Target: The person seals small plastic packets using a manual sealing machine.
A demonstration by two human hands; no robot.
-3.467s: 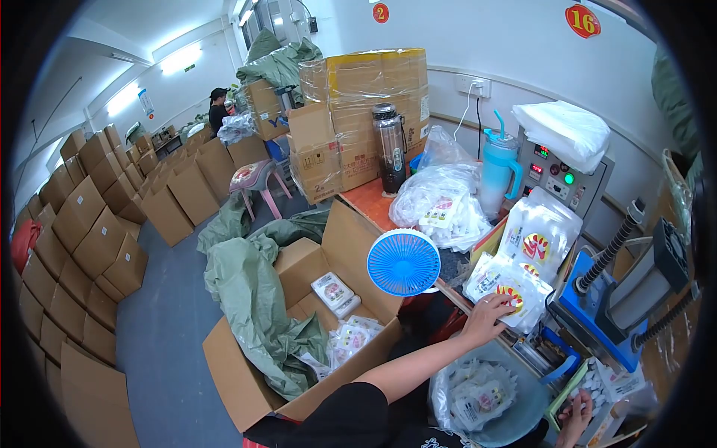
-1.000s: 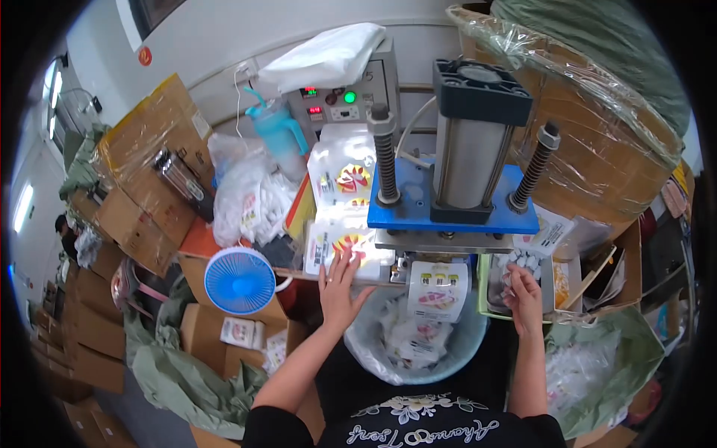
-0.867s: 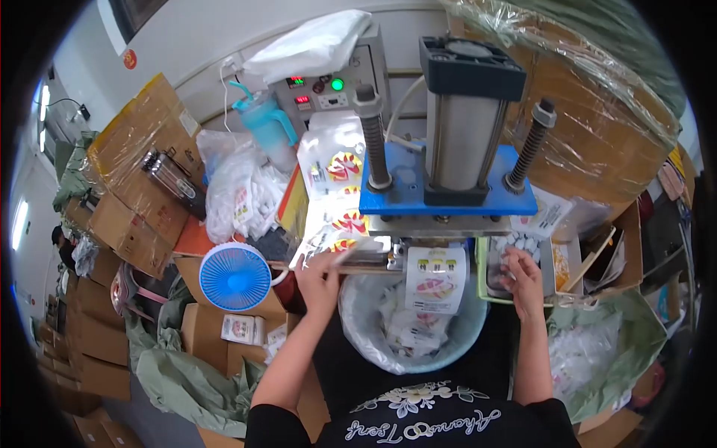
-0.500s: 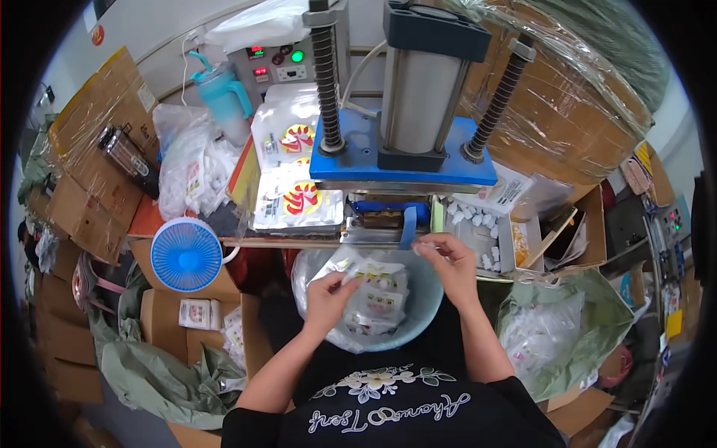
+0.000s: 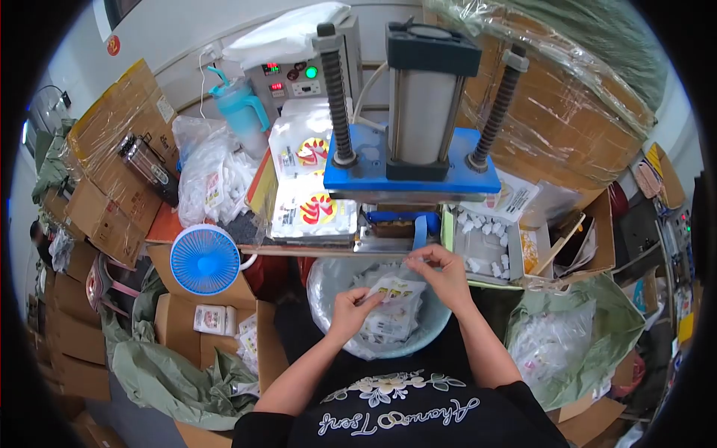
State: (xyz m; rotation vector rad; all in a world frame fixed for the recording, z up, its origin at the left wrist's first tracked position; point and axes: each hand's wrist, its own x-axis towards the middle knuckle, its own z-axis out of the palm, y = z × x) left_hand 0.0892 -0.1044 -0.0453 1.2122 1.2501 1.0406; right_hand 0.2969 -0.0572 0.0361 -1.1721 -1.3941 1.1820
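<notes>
My left hand (image 5: 351, 312) is closed on the lower left edge of a clear printed plastic pouch (image 5: 398, 293), tilted above a light-blue basin (image 5: 427, 328). More such pouches (image 5: 385, 328) lie in the basin, which has a clear plastic bag over its left rim. Thumb and finger of my right hand (image 5: 441, 275) are pinched just above the pouch's top edge, on what looks like a small white plastic piece, mostly hidden by the fingertips. Similar small white pieces (image 5: 493, 228) lie in a tray (image 5: 469, 250) beyond my right hand.
A press with a blue plate (image 5: 366, 173) stands on the bench ahead. Left of it are stacked printed sheets (image 5: 321, 216), a turquoise jug (image 5: 240, 108) and a blue fan (image 5: 205, 259). Cardboard boxes (image 5: 179, 321) flank me, and a green sack (image 5: 612, 313) holds bagged items at right.
The view has shifted slightly. My left hand has raised the pouch and turned its printed face up. My right hand has come closer to the pouch's top edge.
</notes>
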